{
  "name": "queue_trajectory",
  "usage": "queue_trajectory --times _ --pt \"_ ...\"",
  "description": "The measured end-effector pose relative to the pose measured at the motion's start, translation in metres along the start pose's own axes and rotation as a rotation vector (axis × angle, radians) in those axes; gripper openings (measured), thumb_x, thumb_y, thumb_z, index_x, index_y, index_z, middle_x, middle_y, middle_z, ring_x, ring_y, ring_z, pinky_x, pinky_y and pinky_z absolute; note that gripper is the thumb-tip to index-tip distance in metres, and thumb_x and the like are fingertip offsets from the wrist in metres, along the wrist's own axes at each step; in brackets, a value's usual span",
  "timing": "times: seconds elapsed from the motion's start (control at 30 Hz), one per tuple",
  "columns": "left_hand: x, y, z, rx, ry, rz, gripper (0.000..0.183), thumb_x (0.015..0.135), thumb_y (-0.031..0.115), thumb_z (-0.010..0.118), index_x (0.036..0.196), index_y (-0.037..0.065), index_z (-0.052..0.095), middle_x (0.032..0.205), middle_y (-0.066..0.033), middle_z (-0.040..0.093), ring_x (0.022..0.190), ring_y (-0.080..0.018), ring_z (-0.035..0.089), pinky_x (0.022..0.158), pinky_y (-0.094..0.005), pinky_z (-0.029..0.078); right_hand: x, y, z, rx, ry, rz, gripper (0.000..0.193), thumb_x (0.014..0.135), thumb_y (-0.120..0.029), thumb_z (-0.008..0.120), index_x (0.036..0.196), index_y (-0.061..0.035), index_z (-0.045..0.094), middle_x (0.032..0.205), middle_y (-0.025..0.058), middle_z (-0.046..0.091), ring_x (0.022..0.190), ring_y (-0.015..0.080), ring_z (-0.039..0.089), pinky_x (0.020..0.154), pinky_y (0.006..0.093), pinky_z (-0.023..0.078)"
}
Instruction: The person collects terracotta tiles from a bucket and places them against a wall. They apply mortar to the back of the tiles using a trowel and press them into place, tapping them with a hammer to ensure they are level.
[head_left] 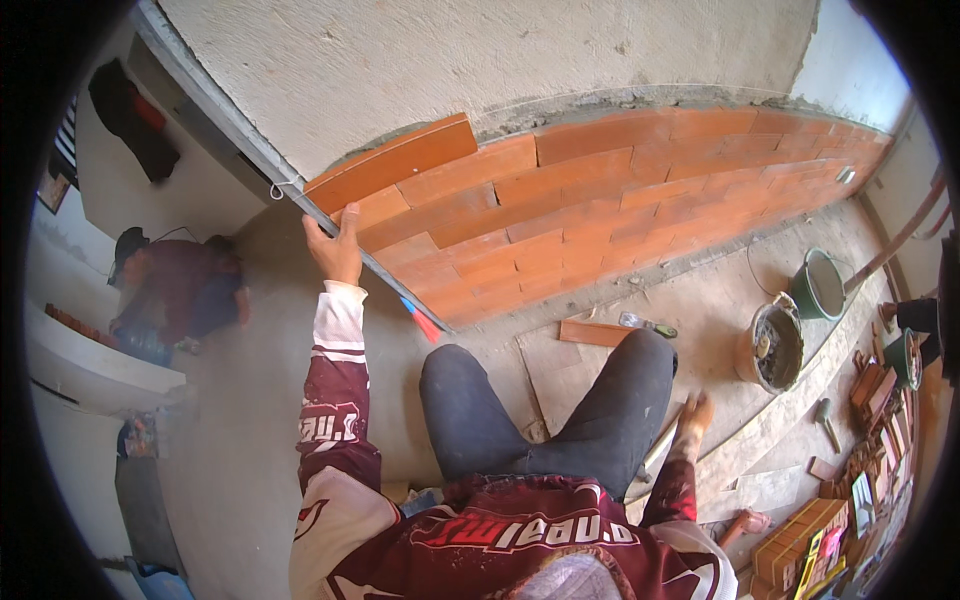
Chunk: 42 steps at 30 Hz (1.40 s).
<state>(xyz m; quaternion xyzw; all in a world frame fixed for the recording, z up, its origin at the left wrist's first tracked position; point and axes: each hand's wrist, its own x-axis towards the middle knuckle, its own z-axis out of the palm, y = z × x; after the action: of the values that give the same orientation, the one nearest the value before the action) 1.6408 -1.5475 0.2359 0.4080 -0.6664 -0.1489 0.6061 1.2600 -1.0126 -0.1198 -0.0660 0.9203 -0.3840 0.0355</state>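
Observation:
My left hand point(338, 250) is at the wall's left corner, its thumb by the brick-tile face and its fingers round a long grey edge strip point(385, 276). Just above it, an orange brick tile point(395, 160) lies along the top of the tiled courses point(560, 225), its left end close to the strip. A white string point(284, 187) is tied round the strip above my fingers. Beside my right knee, my right hand point(695, 412) is low with its fingers extended, and nothing shows in it. A pale wooden handle point(655, 450) lies next to that hand.
A loose tile point(592, 332) and a trowel point(648, 323) lie before my knees. To the right stand a mortar bucket point(770, 345) and a green bucket point(820, 284). Stacked tiles point(800, 540) and a yellow level point(825, 565) are at lower right. Another person point(180, 285) bends at left.

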Motion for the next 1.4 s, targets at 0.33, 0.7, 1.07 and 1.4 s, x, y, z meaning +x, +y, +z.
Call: queue_trajectory --times 0.33,0.7,1.07,1.4 --pt "0.001 -0.001 -0.007 0.021 0.0 -0.064 0.049 0.08 0.033 0.081 0.105 -0.001 0.056 0.094 -0.0132 0.067 0.082 -0.0242 0.065 0.075 -0.0364 0.05 0.014 -0.466 0.012 0.587 -0.084 -0.971 0.021 0.087 -0.015 0.069 0.106 -0.0062 0.07 0.094 0.0116 0.067 0.085 0.0248 0.065 0.078 0.0331 0.052" --pt "-0.001 0.011 -0.005 -0.053 0.033 -0.046 0.042 0.079 0.026 0.08 0.102 -0.001 0.058 0.092 -0.0112 0.067 0.079 -0.0197 0.063 0.074 -0.0338 0.05 -0.03 -0.594 0.043 0.28 -0.147 -1.233 0.023 0.088 -0.034 0.066 0.101 -0.0176 0.074 0.096 0.0051 0.067 0.097 0.0297 0.056 0.088 0.0435 0.041" --pt "0.0 0.004 -0.005 -0.11 0.007 -0.096 0.038 0.079 0.024 0.081 0.096 0.0 0.058 0.083 -0.0082 0.067 0.072 -0.0163 0.061 0.067 -0.0322 0.05 -0.042 -0.607 0.034 0.109 -0.215 -1.152 0.028 0.09 -0.044 0.06 0.099 -0.0229 0.076 0.1 0.0003 0.067 0.103 0.0276 0.052 0.093 0.0454 0.035" --pt "-0.003 0.02 -0.009 -0.136 0.004 -0.104 0.037 0.08 0.022 0.081 0.1 0.0 0.059 0.087 -0.0081 0.068 0.074 -0.0166 0.064 0.069 -0.0315 0.051 -0.042 -0.609 0.034 0.072 -0.173 -1.164 0.029 0.091 -0.044 0.058 0.099 -0.0224 0.075 0.101 -0.0003 0.067 0.101 0.029 0.054 0.092 0.047 0.036"
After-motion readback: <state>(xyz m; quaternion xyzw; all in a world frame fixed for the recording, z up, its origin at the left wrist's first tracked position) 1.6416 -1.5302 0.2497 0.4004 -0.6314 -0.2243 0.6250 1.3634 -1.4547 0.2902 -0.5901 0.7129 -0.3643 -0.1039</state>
